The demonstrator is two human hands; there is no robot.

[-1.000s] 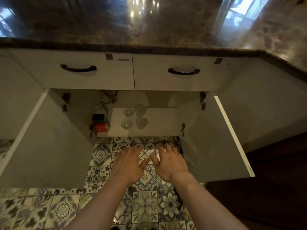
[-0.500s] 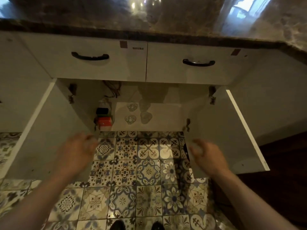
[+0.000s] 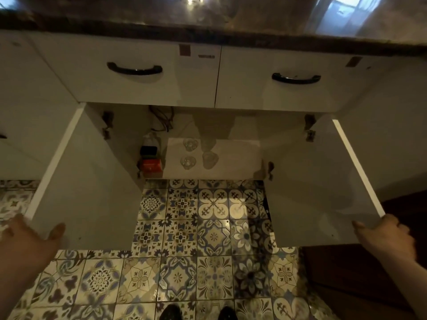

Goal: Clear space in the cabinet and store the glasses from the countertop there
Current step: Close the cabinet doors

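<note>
Head view: four glasses in open cabinet; left hand grip around left door, right hand around right door.

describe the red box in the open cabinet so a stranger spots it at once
Look inside the open cabinet under the two drawers. At its front left corner sits the red box, the only red thing: a black item lies behind it, clear glasses to its right.

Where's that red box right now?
Head view: the red box sits inside the open cabinet, at its left front corner, just left of the four glasses.
</note>
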